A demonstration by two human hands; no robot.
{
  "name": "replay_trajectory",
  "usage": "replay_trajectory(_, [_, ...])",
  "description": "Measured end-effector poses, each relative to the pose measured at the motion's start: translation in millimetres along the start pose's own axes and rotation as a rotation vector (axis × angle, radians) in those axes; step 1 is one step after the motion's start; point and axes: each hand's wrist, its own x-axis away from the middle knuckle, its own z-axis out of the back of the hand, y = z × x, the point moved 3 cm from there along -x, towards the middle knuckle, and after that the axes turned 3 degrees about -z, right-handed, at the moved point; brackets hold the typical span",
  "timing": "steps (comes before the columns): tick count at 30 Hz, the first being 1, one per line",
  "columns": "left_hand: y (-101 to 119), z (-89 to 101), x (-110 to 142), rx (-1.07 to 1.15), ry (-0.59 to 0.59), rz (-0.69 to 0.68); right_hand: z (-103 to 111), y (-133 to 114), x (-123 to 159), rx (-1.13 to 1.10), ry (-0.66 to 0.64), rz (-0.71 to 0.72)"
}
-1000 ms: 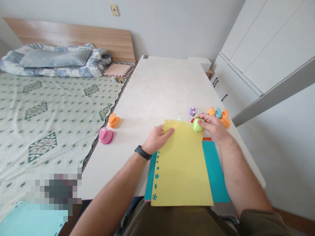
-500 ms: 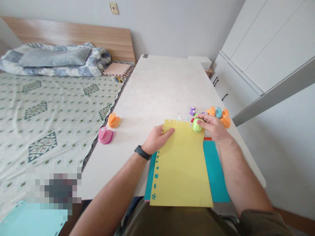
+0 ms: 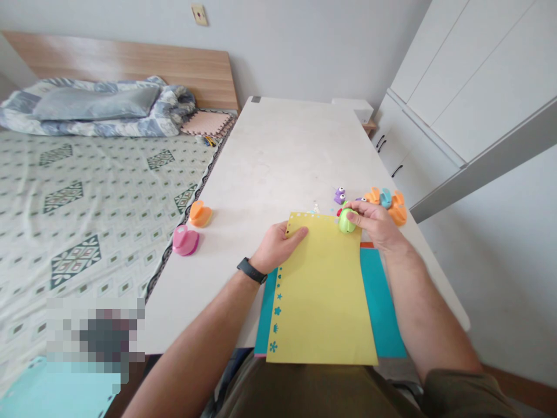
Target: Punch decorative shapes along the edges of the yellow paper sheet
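Note:
A sheet of yellow paper [image 3: 322, 302] lies on the white table [image 3: 270, 162], with small punched shapes along its left and top edges. Beneath it is teal paper [image 3: 383, 307]. My left hand [image 3: 278, 247] grips the paper's top left edge, and a black watch [image 3: 252, 271] sits on that wrist. My right hand [image 3: 376, 226] is shut on a green craft punch [image 3: 347, 220] at the paper's top edge. Its fingers cover most of the punch. A pink craft punch [image 3: 185, 241] and an orange craft punch [image 3: 201, 213] stand apart to the left.
Beyond my right hand, a purple craft punch [image 3: 340, 196], a blue craft punch [image 3: 385, 198] and an orange craft punch [image 3: 397, 213] stand among others. A patterned bed [image 3: 87, 203] runs along the table's left side, and white cabinets [image 3: 435, 145] stand to the right.
The view shifts very slightly. My hands, the green punch and the yellow paper stay almost where they were.

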Motion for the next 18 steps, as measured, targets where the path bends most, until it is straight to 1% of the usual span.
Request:
replay_trajectory(4, [-0.6,0.1,-0.5,0.009,-0.002,0.000,0.1,0.4,-0.6,-0.004,0.001,-0.008])
replay_trajectory(8, [-0.4,-1.1,-0.6,-0.017,-0.019,-0.001,4.9,8.5,-5.7,-0.015,0.108,-0.003])
replay_trajectory(10, [-0.8,-1.9,-0.3,-0.041,-0.030,0.006,6.0,11.8,-7.2,-0.023,0.123,-0.021])
replay_trajectory(14, [-1.8,-2.5,0.2,-0.046,-0.040,0.019,3.8,9.7,-4.3,-0.034,0.029,-0.079])
replay_trajectory(18, [-1.7,-1.8,0.0,-0.028,-0.034,0.011,3.0,2.6,0.6,-0.051,-0.018,-0.061])
